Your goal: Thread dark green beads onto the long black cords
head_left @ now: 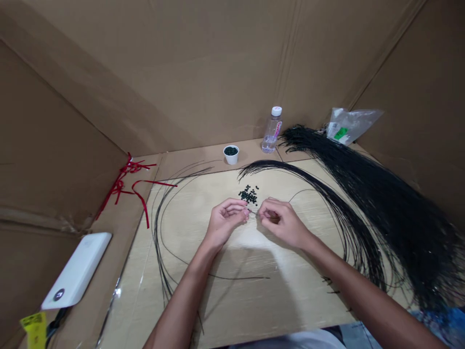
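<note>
Over the middle of the board, my left hand (228,218) pinches one end of a thin black strand (254,213) between thumb and fingertips. A tiny dark spot shows at that pinch, too small to tell whether it is a bead. Facing it, my right hand (281,218) is closed on the same strand, whose length seems to curve away behind the hand to the right. Just beyond my fingers lies a loose pile of small black beads (248,195). Farther back stands a white cup (231,159) filled with similar dark beads.
Black strands (157,228) curve at left; a bundle (323,189) and a thicker bundle (385,203) lie right. At the back are a bottle (271,133) and a plastic bag (350,125). Red ribbons (140,182) and a white power bank (80,269) lie left. Cardboard walls (218,72) enclose the table.
</note>
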The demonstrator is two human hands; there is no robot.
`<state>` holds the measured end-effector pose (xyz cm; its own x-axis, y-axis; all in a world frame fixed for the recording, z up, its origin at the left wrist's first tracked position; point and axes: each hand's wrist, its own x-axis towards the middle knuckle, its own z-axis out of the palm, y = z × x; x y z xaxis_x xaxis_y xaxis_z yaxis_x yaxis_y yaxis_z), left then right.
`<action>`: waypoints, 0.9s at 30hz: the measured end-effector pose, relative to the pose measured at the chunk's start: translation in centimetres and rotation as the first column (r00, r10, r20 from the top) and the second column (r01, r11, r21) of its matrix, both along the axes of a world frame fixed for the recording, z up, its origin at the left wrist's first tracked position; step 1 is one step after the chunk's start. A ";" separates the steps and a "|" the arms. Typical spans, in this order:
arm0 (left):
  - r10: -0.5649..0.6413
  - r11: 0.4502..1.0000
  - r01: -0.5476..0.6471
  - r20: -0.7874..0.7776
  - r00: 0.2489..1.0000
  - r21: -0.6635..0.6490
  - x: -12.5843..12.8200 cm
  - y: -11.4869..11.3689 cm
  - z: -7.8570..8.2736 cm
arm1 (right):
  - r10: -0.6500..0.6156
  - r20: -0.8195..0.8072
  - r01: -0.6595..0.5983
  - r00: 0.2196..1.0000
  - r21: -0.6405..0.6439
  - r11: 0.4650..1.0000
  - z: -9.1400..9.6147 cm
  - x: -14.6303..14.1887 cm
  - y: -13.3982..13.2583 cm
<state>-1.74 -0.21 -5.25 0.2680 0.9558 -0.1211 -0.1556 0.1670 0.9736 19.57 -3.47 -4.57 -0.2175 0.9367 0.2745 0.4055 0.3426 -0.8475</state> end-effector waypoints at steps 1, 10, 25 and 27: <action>-0.007 1.000 0.007 -0.001 1.000 0.001 0.0 0.0 0.1 | -0.004 0.001 0.004 1.000 0.012 1.000 0.0 0.0 0.0; -0.040 0.999 0.041 -0.049 0.998 0.023 0.2 -0.3 0.3 | -0.023 0.010 0.022 1.000 0.068 0.997 0.3 -0.4 -0.2; -0.044 0.994 0.055 -0.116 0.992 0.097 0.4 -0.4 -0.1 | -0.015 -0.021 0.016 1.000 0.065 0.998 -0.1 -0.7 -0.3; -0.059 0.993 0.070 -0.113 0.992 0.094 0.4 -0.5 0.0 | -0.016 -0.025 0.017 1.000 0.047 0.999 0.0 -0.7 -0.4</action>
<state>-1.33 -0.69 -5.27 0.3195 0.9457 -0.0603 -0.0387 0.0765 0.9963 18.84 -3.83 -4.62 -0.1949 0.9260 0.3232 0.3909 0.3756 -0.8403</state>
